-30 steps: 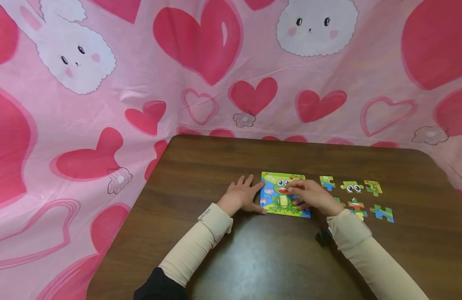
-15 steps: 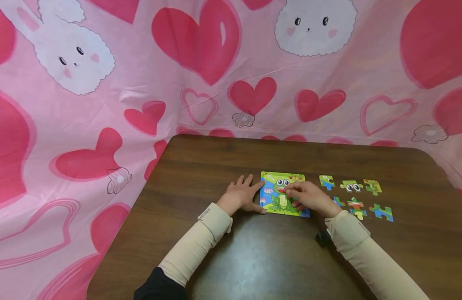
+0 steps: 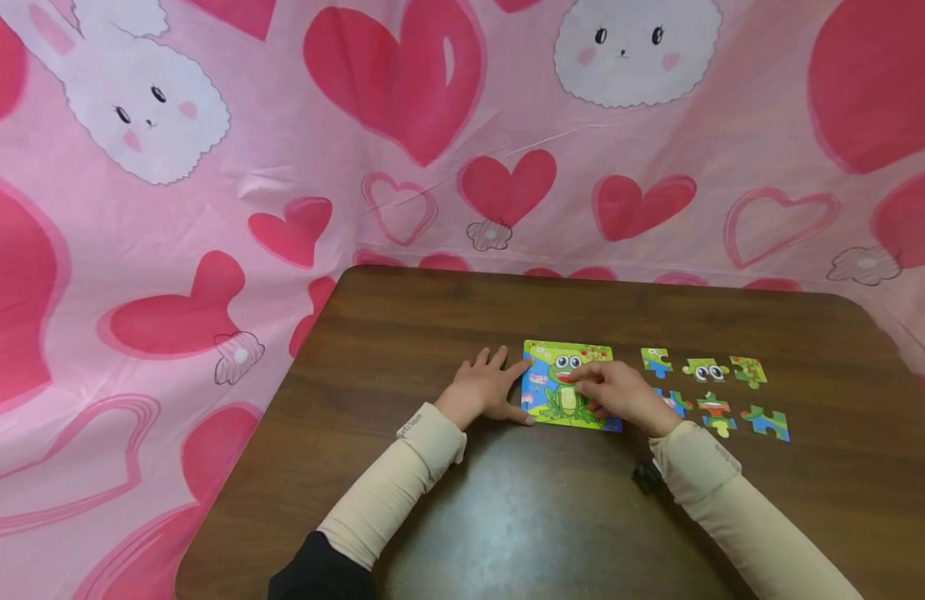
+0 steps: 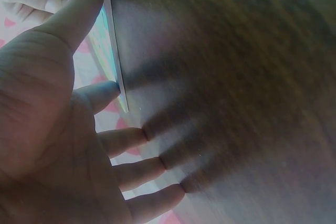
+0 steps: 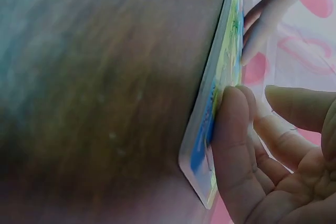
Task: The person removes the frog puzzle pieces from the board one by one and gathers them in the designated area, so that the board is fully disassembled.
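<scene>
A square frog puzzle board (image 3: 537, 403) lies flat on the table, its green frog picture facing up. My left hand (image 3: 479, 393) is spread at its left side; in the left wrist view, thumb and index finger (image 4: 100, 96) touch the board's edge, while the other fingertips rest on the tabletop. Over the board's right part is my right hand (image 3: 620, 393). In the right wrist view its loosely bent fingers (image 5: 233, 129) touch the picture, and the thumb stands apart from them. I see no piece between them. The right hand hides part of the board.
Right of the board lie several loose puzzle pieces in two rows, among them an eyes piece (image 3: 706, 371), a mouth piece (image 3: 715, 414) and a blue-green piece (image 3: 767, 422). A small black object (image 3: 646, 477) is beside the right wrist. A pink heart-patterned cloth (image 3: 432, 208) hangs behind the wooden table (image 3: 462, 517).
My right hand has shifted slightly to the left over the board, and more of the lower-left loose piece shows. The left hand stays in place at the board's edge.
</scene>
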Demonstrator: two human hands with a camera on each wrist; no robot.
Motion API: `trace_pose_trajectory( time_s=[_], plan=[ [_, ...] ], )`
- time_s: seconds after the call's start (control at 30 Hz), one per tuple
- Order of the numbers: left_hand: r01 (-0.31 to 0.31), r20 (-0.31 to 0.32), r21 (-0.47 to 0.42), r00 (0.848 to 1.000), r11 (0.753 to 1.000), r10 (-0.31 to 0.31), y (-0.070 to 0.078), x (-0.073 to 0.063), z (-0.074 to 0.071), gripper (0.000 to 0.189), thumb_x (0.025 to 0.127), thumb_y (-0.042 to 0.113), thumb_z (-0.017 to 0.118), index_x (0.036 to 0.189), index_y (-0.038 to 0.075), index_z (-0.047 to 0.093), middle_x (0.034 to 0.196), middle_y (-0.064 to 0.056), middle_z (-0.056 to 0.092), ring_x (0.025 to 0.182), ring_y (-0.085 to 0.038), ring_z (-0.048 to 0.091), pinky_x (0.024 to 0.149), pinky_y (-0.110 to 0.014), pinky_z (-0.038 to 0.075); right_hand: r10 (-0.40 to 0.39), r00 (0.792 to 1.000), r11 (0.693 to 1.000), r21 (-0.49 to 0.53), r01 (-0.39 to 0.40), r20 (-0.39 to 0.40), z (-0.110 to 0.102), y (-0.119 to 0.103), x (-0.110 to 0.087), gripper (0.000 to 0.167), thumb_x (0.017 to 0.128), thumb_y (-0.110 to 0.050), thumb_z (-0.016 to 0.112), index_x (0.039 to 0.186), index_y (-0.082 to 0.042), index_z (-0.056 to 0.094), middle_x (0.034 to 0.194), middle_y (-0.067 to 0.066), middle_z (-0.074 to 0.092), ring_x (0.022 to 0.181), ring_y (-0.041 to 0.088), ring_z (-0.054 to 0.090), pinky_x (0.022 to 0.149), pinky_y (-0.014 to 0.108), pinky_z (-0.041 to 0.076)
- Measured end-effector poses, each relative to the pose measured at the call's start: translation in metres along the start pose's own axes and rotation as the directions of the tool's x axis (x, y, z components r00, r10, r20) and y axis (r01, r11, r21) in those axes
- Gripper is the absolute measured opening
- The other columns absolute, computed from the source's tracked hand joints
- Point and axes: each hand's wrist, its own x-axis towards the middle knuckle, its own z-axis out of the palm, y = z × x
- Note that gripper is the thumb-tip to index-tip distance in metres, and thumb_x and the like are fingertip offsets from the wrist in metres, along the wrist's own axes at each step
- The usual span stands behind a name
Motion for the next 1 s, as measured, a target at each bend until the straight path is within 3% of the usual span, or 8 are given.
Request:
trace_pose_trajectory(
  time_s=[0.2, 0.5, 0.8, 1.0],
  plan=[
    [-0.001, -0.002, -0.014, 1.0, 1.0, 0.001, -0.0003, 0.0012, -0.0002, 0.1, 0.083, 0.074, 0.065, 0.162, 0.042, 0.014, 0.172, -0.006, 0.01, 0.159, -0.035, 0.011, 0.125, -0.056, 0.021, -0.013, 1.0, 0.999, -0.051, 0.013, -0.009, -0.0002, 0.0005, 0.0017, 0.029, 0.103, -0.015, 0.058, 0.127, -0.003, 0.068, 0.105, 0.014, 0.071, 0.069, 0.019, 0.063, 0.066, 0.033, 0.058],
    [0.001, -0.001, -0.022, 1.0, 1.0, -0.001, -0.0003, 0.0012, -0.0001, 0.1, 0.083, 0.074, 0.066, 0.162, 0.042, 0.014, 0.172, -0.006, 0.011, 0.159, -0.035, 0.011, 0.125, -0.055, 0.021, -0.003, 1.0, 1.0, 0.011, 0.003, 0.013, -0.001, 0.0003, 0.0025, 0.029, 0.103, -0.011, 0.057, 0.127, -0.002, 0.069, 0.102, 0.012, 0.071, 0.063, 0.019, 0.055, 0.063, 0.033, 0.053],
    [-0.004, -0.005, -0.022, 1.0, 1.0, 0.004, -0.0006, 0.0019, 0.0008, 0.1, 0.083, 0.074, 0.066, 0.162, 0.042, 0.015, 0.172, -0.006, 0.012, 0.159, -0.035, 0.012, 0.125, -0.056, 0.021, -0.012, 0.999, 0.997, 0.073, 0.008, 0.053, -0.0048, -0.0014, 0.0006, 0.03, 0.102, -0.008, 0.055, 0.128, 0.0, 0.068, 0.069, 0.002, 0.059, 0.053, 0.015, 0.036, 0.056, 0.031, 0.041],
    [-0.005, -0.003, -0.022, 1.0, 1.0, 0.005, -0.0004, 0.0008, -0.0004, 0.1, 0.083, 0.073, 0.066, 0.162, 0.041, 0.015, 0.172, -0.006, 0.012, 0.159, -0.035, 0.012, 0.125, -0.056, 0.021, -0.034, 0.997, 0.998, 0.047, 0.031, 0.07, -0.0069, -0.0008, -0.0008, 0.028, 0.101, -0.009, 0.058, 0.125, 0.002, 0.068, 0.069, 0.003, 0.053, 0.055, 0.017, 0.04, 0.057, 0.033, 0.043]
  ],
)
